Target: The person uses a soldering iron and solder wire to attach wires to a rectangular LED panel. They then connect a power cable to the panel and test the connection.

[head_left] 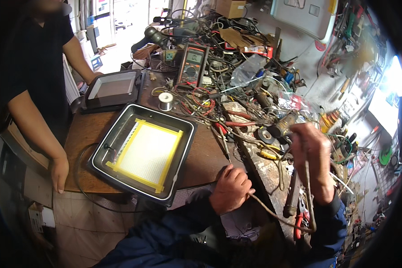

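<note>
My left hand [231, 190] is closed in front of the table's edge, with a brown cord [272, 211] coming out of its lower side. The cord sags to the right, bends, and climbs to my raised right hand [311, 154], whose fingers are curled round it. Just beyond my left fingertips lies a slim pointed tool with a red part [224, 139]; whether they touch I cannot tell. Left of my hands sits a black lamp housing [96, 163], open side up, with a white seal on its rim. Inside is a white gridded panel [147, 152] edged with yellow tape.
Behind the housing are a solder spool [165, 102], a multimeter [193, 64] and a black-framed cover [114, 90]. Tangled wires, pliers [299, 223] and tape rolls crowd the bench on the right. At the left a person in black stands with a hand [59, 174] at the table's edge.
</note>
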